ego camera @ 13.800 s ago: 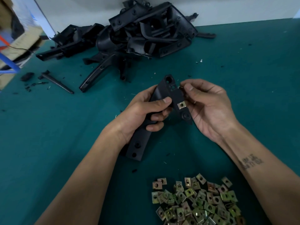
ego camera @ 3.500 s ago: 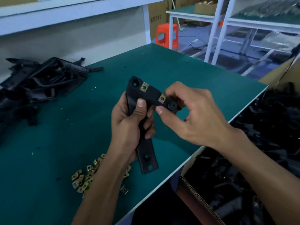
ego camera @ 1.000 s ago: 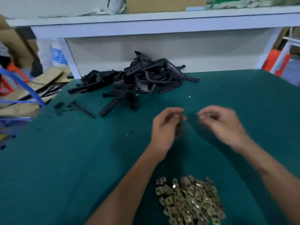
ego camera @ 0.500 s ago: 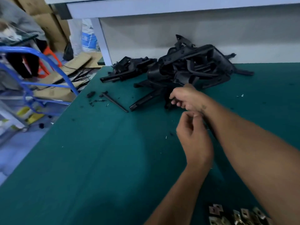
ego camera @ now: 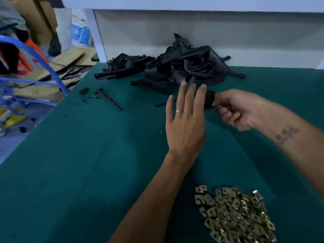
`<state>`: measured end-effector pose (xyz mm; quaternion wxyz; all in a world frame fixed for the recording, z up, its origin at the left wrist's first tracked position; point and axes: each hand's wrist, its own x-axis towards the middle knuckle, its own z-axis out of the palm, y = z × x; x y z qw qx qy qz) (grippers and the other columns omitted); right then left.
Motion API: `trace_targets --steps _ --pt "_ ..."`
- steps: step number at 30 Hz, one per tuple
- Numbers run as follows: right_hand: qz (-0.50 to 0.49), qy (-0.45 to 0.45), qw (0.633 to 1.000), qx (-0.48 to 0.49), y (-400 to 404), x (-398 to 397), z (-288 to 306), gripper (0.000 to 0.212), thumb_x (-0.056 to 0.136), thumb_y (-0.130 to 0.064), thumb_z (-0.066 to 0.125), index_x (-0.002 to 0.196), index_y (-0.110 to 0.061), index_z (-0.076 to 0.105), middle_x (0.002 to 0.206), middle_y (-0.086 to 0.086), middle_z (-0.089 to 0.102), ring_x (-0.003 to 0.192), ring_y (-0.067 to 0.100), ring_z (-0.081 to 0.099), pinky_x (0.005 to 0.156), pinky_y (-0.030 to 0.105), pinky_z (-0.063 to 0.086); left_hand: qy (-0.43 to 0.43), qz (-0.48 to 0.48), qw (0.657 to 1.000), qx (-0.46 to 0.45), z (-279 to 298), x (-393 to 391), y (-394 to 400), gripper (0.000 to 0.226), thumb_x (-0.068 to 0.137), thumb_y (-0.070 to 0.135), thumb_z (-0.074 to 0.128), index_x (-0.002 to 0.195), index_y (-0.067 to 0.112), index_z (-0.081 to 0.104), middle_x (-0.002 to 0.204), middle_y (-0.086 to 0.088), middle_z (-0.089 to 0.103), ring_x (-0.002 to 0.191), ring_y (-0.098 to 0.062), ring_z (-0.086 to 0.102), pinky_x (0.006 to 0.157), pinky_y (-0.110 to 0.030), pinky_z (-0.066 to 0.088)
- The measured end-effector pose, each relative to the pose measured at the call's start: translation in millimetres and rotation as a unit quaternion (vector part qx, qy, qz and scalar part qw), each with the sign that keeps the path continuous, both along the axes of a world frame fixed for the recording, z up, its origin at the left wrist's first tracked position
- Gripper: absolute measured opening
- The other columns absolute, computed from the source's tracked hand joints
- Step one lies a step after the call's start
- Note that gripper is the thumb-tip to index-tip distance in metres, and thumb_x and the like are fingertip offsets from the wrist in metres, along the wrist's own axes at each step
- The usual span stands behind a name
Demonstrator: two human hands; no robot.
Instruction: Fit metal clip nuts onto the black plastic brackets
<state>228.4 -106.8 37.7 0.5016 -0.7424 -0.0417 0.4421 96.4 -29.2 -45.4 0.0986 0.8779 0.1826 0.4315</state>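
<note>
Left hand (ego camera: 185,120) spread flat, fingers straight, above the green table (ego camera: 87,172). Right hand (ego camera: 238,109) grips a black bracket (ego camera: 208,100) beside it.

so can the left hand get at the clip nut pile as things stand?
Probably yes. The left hand is open and holds nothing, and the clip nut pile lies uncovered on the green mat beside its forearm, nearer the person; it need only draw back.

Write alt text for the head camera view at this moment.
Over a green table, the right hand grips a black bracket while the left hand hovers open beside it. A bracket pile lies behind; clip nuts lie nearest the camera.
</note>
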Motion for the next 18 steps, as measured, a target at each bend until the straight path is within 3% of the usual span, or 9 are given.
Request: trace_targets --steps 2,4,8,10,12,14,15,17,18 --pt "-0.012 0.052 0.998 0.013 -29 -1 10 0.014 0.071 -0.019 0.060 0.066 -0.017 0.047 0.045 -0.008 0.033 0.031 0.002 0.028 0.024 0.011 0.017 -0.052 -0.066 0.996 -0.002 9 -1 0 0.063 0.088 -0.001 0.061 0.144 0.015 0.038 0.150 -0.003 0.050 0.151 -0.018 0.027 0.123 -0.043 0.020" --pt "-0.014 0.081 0.997 0.017 -54 -4 18 0.013 0.064 -0.021 0.060 0.063 -0.016 0.048 0.044 -0.008 0.029 0.031 0.003 0.026 0.023 0.011 0.017 -0.064 -0.061 0.994 0.072 12 -4 -2 0.045 0.100 0.020 0.060 0.140 0.012 0.044 0.147 -0.004 0.053 0.150 -0.021 0.030 0.123 -0.046 0.021" --pt "0.025 0.104 0.994 0.008 -86 -32 13 0.016 0.067 -0.026 0.055 0.057 -0.017 0.047 0.046 -0.008 0.020 0.033 0.004 0.021 0.024 0.011 0.014 -0.017 -0.076 0.977 0.199 11 -4 -24 0.046 0.103 0.047 0.052 0.131 0.011 0.060 0.142 -0.003 0.059 0.146 -0.024 0.038 0.120 -0.057 0.023" --pt "0.025 0.127 0.991 0.041 -95 -46 9 0.015 0.070 -0.026 0.053 0.060 -0.018 0.046 0.050 -0.008 0.017 0.035 0.005 0.020 0.024 0.013 0.014 -0.028 -0.095 0.977 0.190 12 -5 -32 0.046 0.101 0.053 0.052 0.117 0.013 0.068 0.120 0.001 0.071 0.125 -0.019 0.060 0.116 -0.051 0.031" --pt "0.037 0.124 0.990 0.062 -110 -55 9 0.024 0.078 -0.032 0.057 0.062 -0.016 0.050 0.046 -0.005 0.024 0.034 0.007 0.023 0.025 0.015 0.016 -0.038 -0.116 0.981 0.153 14 -8 -32 0.048 0.098 0.058 0.050 0.105 0.015 0.069 0.100 0.004 0.073 0.096 -0.020 0.068 0.100 -0.039 0.042" --pt "0.056 0.042 0.996 0.061 -130 -64 5 0.042 0.084 -0.047 0.062 0.062 -0.011 0.063 0.043 0.004 0.039 0.034 0.013 0.032 0.029 0.017 0.021 -0.035 -0.120 0.987 0.096 15 -12 -29 0.052 0.096 0.060 0.044 0.101 0.014 0.067 0.089 0.002 0.071 0.082 -0.023 0.067 0.074 -0.032 0.043" --pt "0.063 -0.050 0.995 0.058 -141 -69 -1 0.044 0.085 -0.049 0.064 0.063 -0.011 0.067 0.046 0.009 0.047 0.037 0.017 0.039 0.033 0.019 0.027 -0.023 -0.105 0.992 0.070 17 -13 -27 0.055 0.096 0.060 0.038 0.100 0.013 0.067 0.085 0.001 0.070 0.076 -0.025 0.067 0.063 -0.031 0.039" --pt "0.077 -0.270 0.957 0.069 -159 -82 -19 0.026 0.087 -0.035 0.072 0.069 -0.016 0.072 0.062 0.007 0.065 0.054 0.021 0.056 0.050 0.022 0.043 0.016 -0.059 0.997 0.045 19 -14 -24 0.063 0.097 0.061 0.027 0.094 0.011 0.065 0.076 -0.002 0.067 0.065 -0.028 0.065 0.053 -0.028 0.029" --pt "0.093 -0.339 0.933 0.076 -167 -87 -30 0.012 0.088 -0.022 0.075 0.076 -0.020 0.075 0.073 0.003 0.070 0.066 0.019 0.063 0.062 0.024 0.049 0.033 -0.043 0.998 0.034 19 -13 -22 0.065 0.097 0.062 0.024 0.087 0.011 0.062 0.070 -0.003 0.064 0.059 -0.029 0.062 0.052 -0.027 0.026"
